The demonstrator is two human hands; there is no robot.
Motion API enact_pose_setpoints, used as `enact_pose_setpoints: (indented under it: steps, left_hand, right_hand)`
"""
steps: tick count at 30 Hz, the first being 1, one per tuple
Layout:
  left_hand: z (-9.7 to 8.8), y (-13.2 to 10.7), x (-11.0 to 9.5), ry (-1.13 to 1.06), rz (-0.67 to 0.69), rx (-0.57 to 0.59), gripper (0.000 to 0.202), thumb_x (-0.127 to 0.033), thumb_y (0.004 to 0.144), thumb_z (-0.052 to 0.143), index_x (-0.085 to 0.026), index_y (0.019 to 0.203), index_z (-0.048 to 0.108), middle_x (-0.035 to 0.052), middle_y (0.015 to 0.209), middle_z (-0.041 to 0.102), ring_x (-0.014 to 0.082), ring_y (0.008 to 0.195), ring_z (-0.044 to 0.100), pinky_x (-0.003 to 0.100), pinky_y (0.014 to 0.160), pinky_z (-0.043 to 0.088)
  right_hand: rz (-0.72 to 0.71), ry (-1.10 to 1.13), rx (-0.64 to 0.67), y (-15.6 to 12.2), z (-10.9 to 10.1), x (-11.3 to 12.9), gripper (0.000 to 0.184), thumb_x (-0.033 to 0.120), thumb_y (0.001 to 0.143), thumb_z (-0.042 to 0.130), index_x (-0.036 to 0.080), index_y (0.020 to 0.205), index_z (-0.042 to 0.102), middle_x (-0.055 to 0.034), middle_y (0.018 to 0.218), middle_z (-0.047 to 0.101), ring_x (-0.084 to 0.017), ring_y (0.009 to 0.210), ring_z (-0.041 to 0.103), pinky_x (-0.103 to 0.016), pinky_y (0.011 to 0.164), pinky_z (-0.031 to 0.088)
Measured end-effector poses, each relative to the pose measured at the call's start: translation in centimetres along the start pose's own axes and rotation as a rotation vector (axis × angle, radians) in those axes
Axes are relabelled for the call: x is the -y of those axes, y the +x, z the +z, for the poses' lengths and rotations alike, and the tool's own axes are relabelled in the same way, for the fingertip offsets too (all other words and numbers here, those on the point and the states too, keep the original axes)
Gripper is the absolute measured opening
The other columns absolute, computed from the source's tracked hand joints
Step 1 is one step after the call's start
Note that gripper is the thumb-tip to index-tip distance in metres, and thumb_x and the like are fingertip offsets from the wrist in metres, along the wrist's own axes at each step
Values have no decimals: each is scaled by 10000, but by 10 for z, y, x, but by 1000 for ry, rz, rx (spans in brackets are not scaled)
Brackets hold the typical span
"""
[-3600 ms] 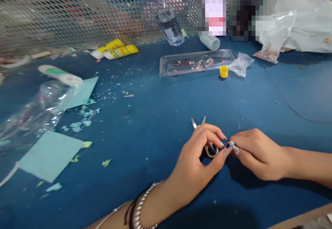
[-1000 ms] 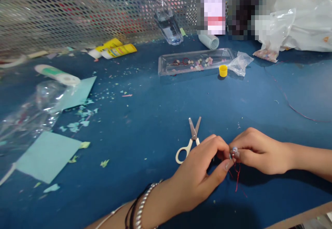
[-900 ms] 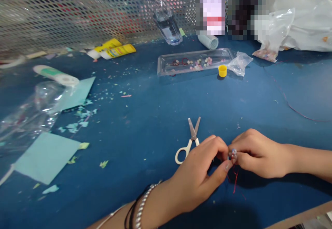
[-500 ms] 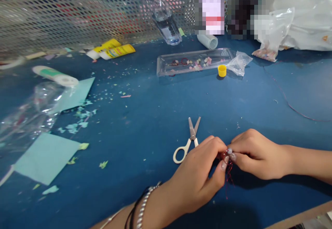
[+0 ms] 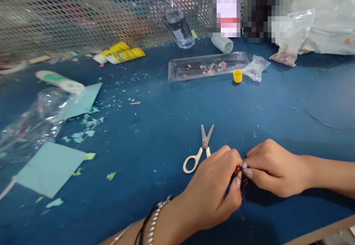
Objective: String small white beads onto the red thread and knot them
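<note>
In the lower middle of the head view, my left hand (image 5: 213, 187) is closed in a pinch on a dark red thread (image 5: 244, 187), whose thin ends dangle below the fingers. A reddish-brown bead (image 5: 237, 169) shows at these fingertips. From the right, my right hand (image 5: 277, 169) meets it, thumb and forefinger pinched at a small pale bead (image 5: 244, 165) on the same strand. The fingers hide much of the beadwork. White-handled scissors (image 5: 204, 146) lie with blades apart just beyond my left hand, which covers one handle loop.
A clear plastic tray (image 5: 177, 75) holding beads lies farther back, beside a yellow cap (image 5: 237, 76) and a crumpled bag (image 5: 256, 68). Teal paper (image 5: 51, 169) and scraps cover the left side. A bottle (image 5: 180, 30) leans on the mesh panel (image 5: 83, 19); a loose thread (image 5: 307, 108) lies right.
Both hands stay together at the beads, with only slight finger shifts. My right thumb has moved slightly around the pale bead. Nothing has been let go.
</note>
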State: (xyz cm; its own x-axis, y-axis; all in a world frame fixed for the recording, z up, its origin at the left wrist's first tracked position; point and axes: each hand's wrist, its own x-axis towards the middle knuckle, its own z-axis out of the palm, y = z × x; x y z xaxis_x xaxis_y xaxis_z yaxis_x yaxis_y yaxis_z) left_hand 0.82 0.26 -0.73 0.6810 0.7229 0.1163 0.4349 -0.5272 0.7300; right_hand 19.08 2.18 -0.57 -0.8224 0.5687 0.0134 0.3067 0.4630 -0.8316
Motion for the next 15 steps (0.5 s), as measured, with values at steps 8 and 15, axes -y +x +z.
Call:
enact_pose_setpoints:
  steps: [8, 15]
  left_hand:
    - [2, 1, -2, 39, -35, 1, 124, -153, 786, 287, -190, 707, 376, 30, 653, 477, 176, 607, 409, 308, 531, 338]
    - [3, 3, 0, 137, -24, 14, 142, -153, 781, 277, -203, 663, 338, 7, 604, 419, 170, 582, 384, 293, 501, 301]
  right_hand:
    - [-36, -62, 34, -2, 0, 0, 258, 193, 875, 291, 181, 630, 368, 14, 559, 420, -104, 516, 334, -236, 566, 304]
    - [-55, -66, 34, -1, -1, 0, 255, 201, 881, 292, 183, 636, 357, 22, 559, 401, -106, 515, 318, -247, 556, 294]
